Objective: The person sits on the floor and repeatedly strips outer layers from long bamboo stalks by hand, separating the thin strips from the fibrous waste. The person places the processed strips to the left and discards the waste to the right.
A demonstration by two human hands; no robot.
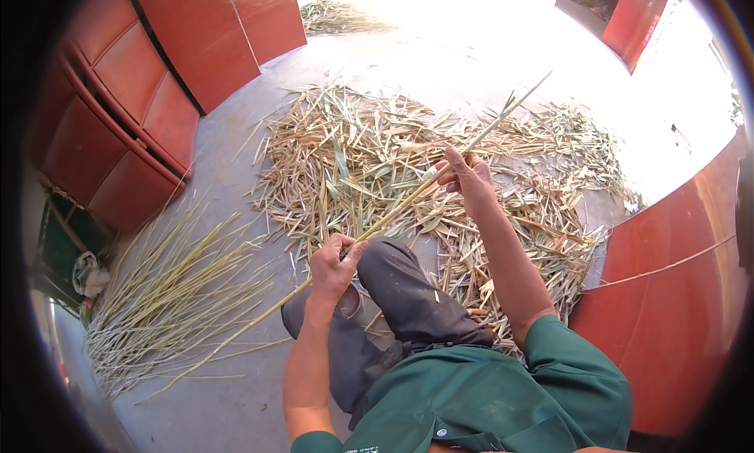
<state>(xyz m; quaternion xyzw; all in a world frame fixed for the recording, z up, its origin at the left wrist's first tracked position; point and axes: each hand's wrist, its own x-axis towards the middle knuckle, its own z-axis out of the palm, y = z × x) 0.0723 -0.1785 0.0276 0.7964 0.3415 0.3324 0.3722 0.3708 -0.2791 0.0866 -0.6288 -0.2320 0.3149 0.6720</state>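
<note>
A long, thin yellow-green plant stalk (405,204) slants across my lap, from the floor at lower left to a tip at upper right. My left hand (334,264) grips it above my knee, thumb along the stalk. Farther up, my right hand (468,176) closes around the greener upper part, where short leaf stubs stick out toward the tip. Beneath and beyond the stalk spreads a wide heap of dry leaf and husk strips (347,158). To the left lies a fanned pile of thin stripped stalks (177,300) on the concrete floor.
Red metal door panels (206,35) stand at upper left, with red padded panels (106,135) beside them. Another red panel (665,300) borders the right side. At the far doorway lies a bundle of leafy stalks (339,18). A pale cloth bundle (90,274) sits at the left edge.
</note>
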